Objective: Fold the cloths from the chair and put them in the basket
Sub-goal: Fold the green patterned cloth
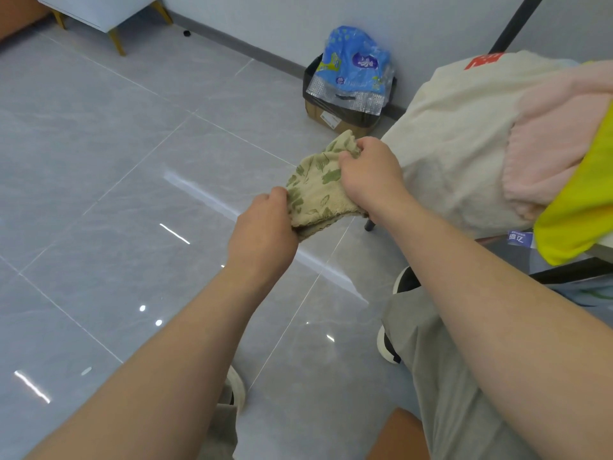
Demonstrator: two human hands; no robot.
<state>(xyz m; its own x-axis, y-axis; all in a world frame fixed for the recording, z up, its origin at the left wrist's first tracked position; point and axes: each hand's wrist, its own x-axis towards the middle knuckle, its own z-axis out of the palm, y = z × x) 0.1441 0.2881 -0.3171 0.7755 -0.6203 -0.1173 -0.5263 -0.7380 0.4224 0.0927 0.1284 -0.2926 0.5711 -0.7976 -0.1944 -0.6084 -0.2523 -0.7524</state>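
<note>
Aloft: cloth (315,194), left hand (262,227), right hand (371,179)

Two hands (263,227) (373,175), four cloths (315,194) (457,144) (557,127) (580,210), one cardboard box (335,120), one blue plastic bag (355,64), one white cabinet (99,8).

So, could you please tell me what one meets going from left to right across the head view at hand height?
From the left: left hand → green leaf-patterned cloth → right hand → cream cloth → pink cloth. The yellow cloth overlaps the pink one, so it is left out.
</note>
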